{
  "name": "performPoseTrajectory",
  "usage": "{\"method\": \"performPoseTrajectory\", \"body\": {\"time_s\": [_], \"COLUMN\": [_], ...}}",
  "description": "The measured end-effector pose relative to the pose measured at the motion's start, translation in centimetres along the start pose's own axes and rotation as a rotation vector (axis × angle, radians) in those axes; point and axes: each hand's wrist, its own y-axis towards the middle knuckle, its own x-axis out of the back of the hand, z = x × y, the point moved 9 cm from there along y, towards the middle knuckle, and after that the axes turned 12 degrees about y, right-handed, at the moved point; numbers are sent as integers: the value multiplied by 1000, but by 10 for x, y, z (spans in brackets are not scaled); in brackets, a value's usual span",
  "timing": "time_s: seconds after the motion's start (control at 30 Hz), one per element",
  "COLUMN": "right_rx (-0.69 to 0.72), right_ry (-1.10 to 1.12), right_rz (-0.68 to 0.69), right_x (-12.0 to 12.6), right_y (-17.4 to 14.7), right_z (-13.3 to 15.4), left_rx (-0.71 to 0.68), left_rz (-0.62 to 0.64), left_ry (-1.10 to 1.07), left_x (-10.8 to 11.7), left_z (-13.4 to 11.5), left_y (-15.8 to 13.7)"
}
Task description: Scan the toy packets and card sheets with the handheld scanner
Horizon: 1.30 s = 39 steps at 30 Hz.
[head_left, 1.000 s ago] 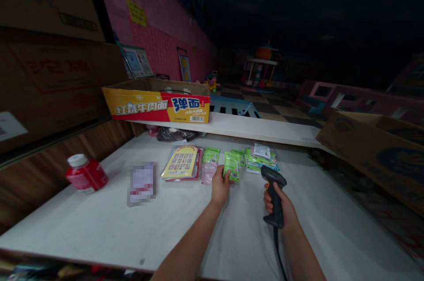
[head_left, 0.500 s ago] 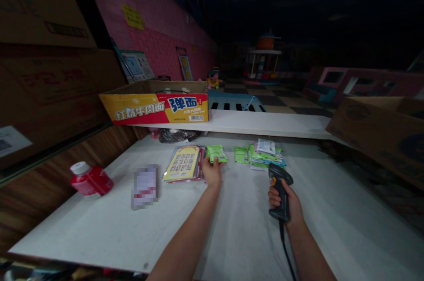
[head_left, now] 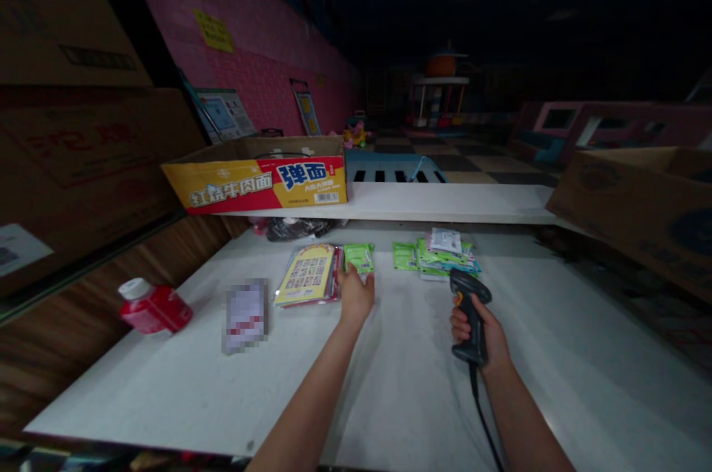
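Note:
My right hand (head_left: 483, 331) is wrapped round the grip of a dark handheld barcode scanner (head_left: 468, 316), whose cord runs down toward me. My left hand (head_left: 357, 295) has thumb and fingers apart at the near edge of a green packet (head_left: 359, 257), which lies flat on the white table. Whether the fingertips still touch it I cannot tell. Just left of that packet is a stack of booklets (head_left: 308, 275) with a yellow cover on top. Beyond the scanner lie another green packet (head_left: 405, 255) and a pile of green and silver packets (head_left: 446, 253).
A red bottle with a white cap (head_left: 154, 307) and a blurred pale packet (head_left: 245, 315) are at the left. Behind, a white ledge (head_left: 445, 201) carries a noodle carton (head_left: 261, 179). Brown cartons stand at the far left, and an open carton (head_left: 634, 205) at right.
My left hand has let go of the green packet, which now lies flat beside the booklets. Its fingers have spread and drawn slightly back. The right hand still holds the scanner.

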Motion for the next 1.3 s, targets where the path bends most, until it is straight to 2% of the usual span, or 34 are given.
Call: {"method": "performPoseTrajectory", "body": {"time_s": [0.17, 0.37, 0.63, 0.73, 0.83, 0.93, 1.07, 1.3], "right_rx": [9, 21, 18, 15, 18, 12, 20, 60], "right_ry": [5, 4, -61, -38, -18, -26, -55, -68], "right_rz": [-16, -27, -20, -29, -36, -35, -22, -29], "right_x": [2, -1, -5, -7, -9, -9, -10, -11], "right_y": [-1, -4, -2, -3, -4, -3, -1, 1], "right_z": [0, -1, 2, 1, 1, 0, 0, 3], "left_rx": [-194, -200, -249, -306, -357, -302, -145, 110], "left_rz": [165, 259, 229, 197, 217, 270, 231, 271], "left_ry": [294, 357, 337, 351, 326, 266, 234, 91], "left_x": [-1, -21, -21, -20, -29, -45, -60, -74], "left_z": [-36, -40, -36, -50, -72, -90, -104, -94], "left_y": [-18, -5, 4, 5, 9, 20, 38, 52]}}
